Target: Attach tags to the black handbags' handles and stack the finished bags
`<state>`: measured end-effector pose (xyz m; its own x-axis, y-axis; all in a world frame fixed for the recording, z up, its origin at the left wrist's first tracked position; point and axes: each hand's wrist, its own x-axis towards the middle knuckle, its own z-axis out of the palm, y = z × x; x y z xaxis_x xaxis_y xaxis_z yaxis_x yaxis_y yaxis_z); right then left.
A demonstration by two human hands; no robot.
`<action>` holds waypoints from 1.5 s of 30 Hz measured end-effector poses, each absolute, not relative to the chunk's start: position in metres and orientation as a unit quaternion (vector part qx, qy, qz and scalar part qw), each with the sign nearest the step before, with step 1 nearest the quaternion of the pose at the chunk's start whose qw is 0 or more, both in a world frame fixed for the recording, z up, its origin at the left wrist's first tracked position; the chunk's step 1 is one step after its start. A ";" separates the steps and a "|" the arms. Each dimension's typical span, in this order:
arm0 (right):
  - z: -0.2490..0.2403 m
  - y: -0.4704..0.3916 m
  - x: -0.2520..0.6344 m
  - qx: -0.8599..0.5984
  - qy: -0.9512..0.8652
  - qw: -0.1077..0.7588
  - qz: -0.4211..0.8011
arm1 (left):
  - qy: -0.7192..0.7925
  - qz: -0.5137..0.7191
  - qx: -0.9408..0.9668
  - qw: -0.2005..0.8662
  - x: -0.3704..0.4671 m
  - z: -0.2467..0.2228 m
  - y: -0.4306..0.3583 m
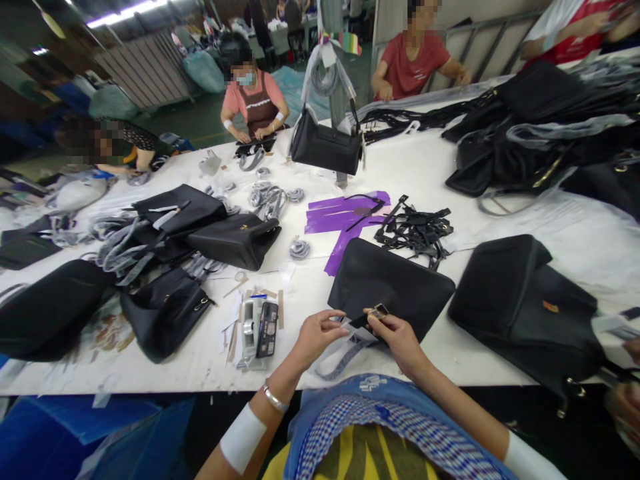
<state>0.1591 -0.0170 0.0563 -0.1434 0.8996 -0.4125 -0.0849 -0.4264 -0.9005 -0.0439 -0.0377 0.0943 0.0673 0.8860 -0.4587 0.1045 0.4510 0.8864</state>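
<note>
A black bag (395,283) lies on the white table in front of me, with a wrapped grey strap (345,360) looping below it. My right hand (395,337) pinches a small gold-coloured buckle (379,311) at the bag's near edge. Just left of it, my left hand (320,333) has its thumb and fingers close together at the end of a short black strap (358,322). Beyond the bag are purple strips (343,220) and a pile of small black straps (420,230).
More black bags lie left (165,310) and right (525,307). A tape dispenser (249,330) and a phone (267,330) sit near the front edge. One bag (325,143) stands at a post. Several people work around the table; a person's hand shows at the right edge.
</note>
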 end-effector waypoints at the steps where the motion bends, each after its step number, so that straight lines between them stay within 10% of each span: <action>1: 0.057 -0.018 0.158 -0.533 -0.390 0.366 0.655 | 0.599 0.324 0.413 0.605 -0.042 0.092 -0.038; 13: 0.053 -0.033 0.163 -0.464 -0.158 0.269 0.829 | 0.606 0.307 0.398 0.616 -0.039 0.078 -0.058; 45: 0.042 -0.041 0.150 -0.524 -0.256 0.293 0.757 | 0.636 0.334 0.338 0.609 -0.036 0.067 -0.084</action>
<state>0.1503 -0.0411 0.0420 -0.2788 0.7123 -0.6442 -0.1748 -0.6972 -0.6953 -0.0362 -0.0845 0.0675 -0.0307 0.8357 -0.5483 0.0235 0.5490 0.8355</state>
